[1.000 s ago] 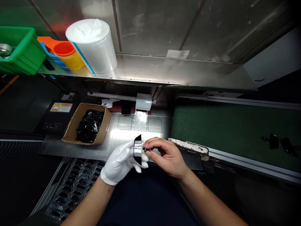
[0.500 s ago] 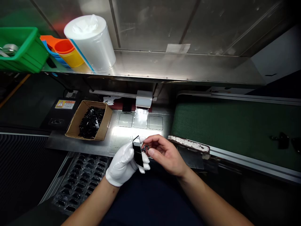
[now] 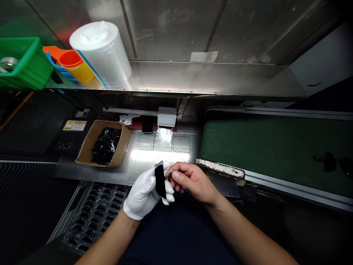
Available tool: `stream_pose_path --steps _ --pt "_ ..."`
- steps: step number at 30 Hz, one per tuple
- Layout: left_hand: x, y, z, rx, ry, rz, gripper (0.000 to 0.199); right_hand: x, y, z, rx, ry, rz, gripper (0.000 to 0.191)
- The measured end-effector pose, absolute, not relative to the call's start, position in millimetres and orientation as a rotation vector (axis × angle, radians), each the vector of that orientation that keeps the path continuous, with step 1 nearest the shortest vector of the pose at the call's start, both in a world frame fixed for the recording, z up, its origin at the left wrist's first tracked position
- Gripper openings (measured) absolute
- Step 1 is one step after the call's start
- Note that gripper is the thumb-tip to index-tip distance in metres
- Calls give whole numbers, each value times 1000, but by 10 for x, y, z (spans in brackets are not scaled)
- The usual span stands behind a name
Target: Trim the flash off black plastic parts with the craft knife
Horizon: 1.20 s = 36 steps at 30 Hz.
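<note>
The person's gloved left hand [image 3: 142, 194] was closed around a glossy black panel [image 3: 160, 182], held near the front edge of the metal counter [image 3: 147, 156]. The bare right hand [image 3: 196, 182] pinched a small black hook [image 3: 169, 176] at the panel's right side; whether it was fastened could not be told. A cardboard box [image 3: 123, 147] of black pieces [image 3: 105, 146] sat to the left, a green belt [image 3: 253, 141] to the right.

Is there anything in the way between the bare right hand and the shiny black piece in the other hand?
Only the small black part the right hand pinches: it sits between that hand and the shiny black piece, held in the gloved left hand. Nothing else visible stands between.
</note>
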<state>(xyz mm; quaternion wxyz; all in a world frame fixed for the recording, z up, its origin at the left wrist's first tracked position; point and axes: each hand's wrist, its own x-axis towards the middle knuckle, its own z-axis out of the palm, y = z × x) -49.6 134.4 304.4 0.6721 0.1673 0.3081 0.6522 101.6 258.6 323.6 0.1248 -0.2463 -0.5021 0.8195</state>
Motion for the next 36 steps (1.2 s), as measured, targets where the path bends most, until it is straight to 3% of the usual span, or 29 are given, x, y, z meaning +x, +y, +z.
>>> stream_pose_path --steps 12,15,18,20,27,33,36 --pt "-564 1371 3089 353 688 1454 54 996 2537 3206 -710 -1423 2370 25" --pt "-618 1355 3037 317 674 1433 58 1001 2560 3219 -654 -1642 1956 15" --pt "-641 1331 2988 310 674 1446 57 996 2628 3223 -426 -1954 1451 24" --pt "-633 1323 2977 325 674 1463 56 992 2677 3226 -307 -2075 1360 28" --pt "-558 1340 2976 338 715 1499 49 1009 2724 3264 -307 -2197 1469 28" --pt "-542 1330 2993 379 815 1479 47 972 2740 3241 -663 -1764 2274 28" --pt "-568 1327 3057 429 955 1427 42 968 2733 3233 -720 -1894 2254 28"
